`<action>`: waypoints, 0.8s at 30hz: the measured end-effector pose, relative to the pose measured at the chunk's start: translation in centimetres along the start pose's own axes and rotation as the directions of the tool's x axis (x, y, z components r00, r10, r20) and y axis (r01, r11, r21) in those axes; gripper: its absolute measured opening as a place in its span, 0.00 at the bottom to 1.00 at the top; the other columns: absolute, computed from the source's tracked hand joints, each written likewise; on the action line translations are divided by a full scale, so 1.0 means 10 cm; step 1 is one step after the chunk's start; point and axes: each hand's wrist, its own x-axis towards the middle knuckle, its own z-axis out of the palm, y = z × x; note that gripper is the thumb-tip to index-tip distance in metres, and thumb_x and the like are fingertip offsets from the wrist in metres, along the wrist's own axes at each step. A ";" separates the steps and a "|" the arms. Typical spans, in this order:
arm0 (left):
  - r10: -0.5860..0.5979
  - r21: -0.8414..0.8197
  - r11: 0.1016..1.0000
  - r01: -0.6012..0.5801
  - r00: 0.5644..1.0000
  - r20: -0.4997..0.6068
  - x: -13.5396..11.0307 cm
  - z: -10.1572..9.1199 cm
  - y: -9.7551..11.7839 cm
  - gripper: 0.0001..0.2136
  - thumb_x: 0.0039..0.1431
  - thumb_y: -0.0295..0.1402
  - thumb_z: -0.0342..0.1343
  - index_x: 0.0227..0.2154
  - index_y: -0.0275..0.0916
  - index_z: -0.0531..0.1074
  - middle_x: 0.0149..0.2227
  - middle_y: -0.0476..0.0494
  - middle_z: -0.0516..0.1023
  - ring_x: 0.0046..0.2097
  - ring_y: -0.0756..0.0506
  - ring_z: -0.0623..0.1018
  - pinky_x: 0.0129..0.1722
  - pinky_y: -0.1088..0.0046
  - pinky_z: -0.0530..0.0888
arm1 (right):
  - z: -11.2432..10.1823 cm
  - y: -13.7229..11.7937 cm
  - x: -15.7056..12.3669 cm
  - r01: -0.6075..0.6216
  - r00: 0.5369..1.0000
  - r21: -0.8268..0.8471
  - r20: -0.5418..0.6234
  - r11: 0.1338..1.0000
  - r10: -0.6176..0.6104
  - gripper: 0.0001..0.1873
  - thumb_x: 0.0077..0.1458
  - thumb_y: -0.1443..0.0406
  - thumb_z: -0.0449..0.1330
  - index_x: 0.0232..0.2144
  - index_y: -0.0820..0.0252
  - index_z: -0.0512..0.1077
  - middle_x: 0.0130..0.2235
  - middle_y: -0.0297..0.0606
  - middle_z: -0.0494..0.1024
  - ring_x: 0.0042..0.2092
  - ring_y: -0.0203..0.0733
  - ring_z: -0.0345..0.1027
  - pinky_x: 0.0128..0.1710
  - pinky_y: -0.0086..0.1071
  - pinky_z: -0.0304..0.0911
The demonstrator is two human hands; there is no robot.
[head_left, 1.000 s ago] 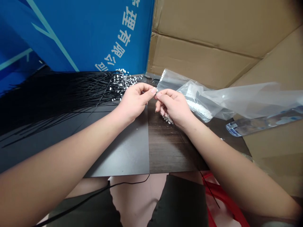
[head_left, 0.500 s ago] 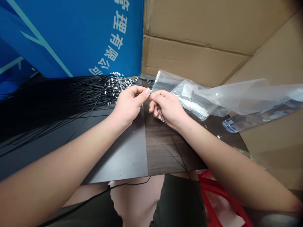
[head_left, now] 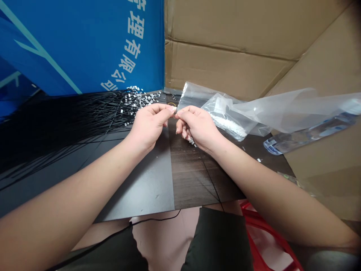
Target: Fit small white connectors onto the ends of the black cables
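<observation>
My left hand [head_left: 150, 124] and my right hand [head_left: 199, 126] meet at the fingertips above the table, both closed in a pinch. A thin black wire [head_left: 210, 175] runs out from under my right hand and down over the table's front edge. What sits between the left fingertips is too small and hidden to make out. Just below my right fingers lie a few small white pieces [head_left: 192, 141]. A yellow rubber band [head_left: 171, 104] shows behind my left fingertips. Left of my hands spreads a big bundle of black wires [head_left: 70, 116] with small white ends [head_left: 138, 98].
Clear plastic bags [head_left: 229, 126] holding white bits lie right of my hands. A plastic bottle [head_left: 310, 133] rests on its side beyond them. A blue panel [head_left: 93, 45] and cardboard [head_left: 225, 67] stand behind the table [head_left: 141, 188]. Something red [head_left: 265, 233] is below at right.
The whole view has shifted slightly, so most things sit a little further left. My hands keep their pinch at the same spot. The wire over the table edge has moved a little.
</observation>
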 end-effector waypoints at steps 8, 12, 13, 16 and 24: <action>0.040 0.027 0.999 -0.040 0.999 0.013 0.00 -0.01 0.00 0.09 0.56 0.39 0.71 0.29 0.39 0.81 0.31 0.45 0.82 0.30 0.50 0.72 0.33 0.71 0.70 | 0.03 -0.03 -0.03 0.006 1.000 -0.037 -0.004 0.999 -0.007 0.08 0.64 0.68 0.60 0.31 0.56 0.69 0.19 0.29 0.75 0.16 0.29 0.59 0.15 0.24 0.51; 0.067 0.053 0.996 -0.068 0.998 0.023 -0.02 -0.01 0.03 0.10 0.57 0.39 0.71 0.29 0.39 0.81 0.31 0.45 0.81 0.32 0.49 0.74 0.37 0.71 0.72 | 0.02 -0.03 -0.03 0.030 1.000 -0.045 -0.006 0.999 -0.031 0.08 0.65 0.68 0.59 0.31 0.56 0.70 0.19 0.29 0.75 0.16 0.29 0.58 0.15 0.24 0.50; 0.068 0.060 0.996 -0.070 0.997 0.023 -0.02 -0.01 0.03 0.10 0.57 0.39 0.71 0.29 0.39 0.81 0.30 0.46 0.81 0.33 0.49 0.75 0.37 0.71 0.72 | 0.02 -0.03 -0.04 0.038 0.999 -0.054 -0.012 0.998 -0.038 0.09 0.65 0.68 0.59 0.30 0.56 0.70 0.19 0.29 0.75 0.16 0.29 0.58 0.15 0.24 0.50; 0.061 0.068 0.996 -0.062 0.998 0.021 -0.02 -0.01 0.03 0.10 0.57 0.40 0.71 0.29 0.39 0.80 0.29 0.46 0.80 0.33 0.48 0.76 0.38 0.70 0.72 | 0.01 -0.04 -0.04 0.055 0.998 -0.090 -0.019 0.994 -0.057 0.09 0.63 0.68 0.60 0.30 0.56 0.70 0.19 0.29 0.75 0.16 0.29 0.58 0.16 0.24 0.51; 0.047 0.062 0.997 -0.049 0.998 0.031 -0.02 -0.02 0.01 0.07 0.57 0.36 0.70 0.29 0.39 0.81 0.28 0.47 0.79 0.32 0.48 0.74 0.36 0.70 0.72 | -0.01 -0.01 -0.06 0.158 0.985 -0.216 -0.035 0.964 -0.169 0.11 0.63 0.68 0.62 0.28 0.55 0.68 0.20 0.29 0.75 0.19 0.30 0.59 0.21 0.27 0.56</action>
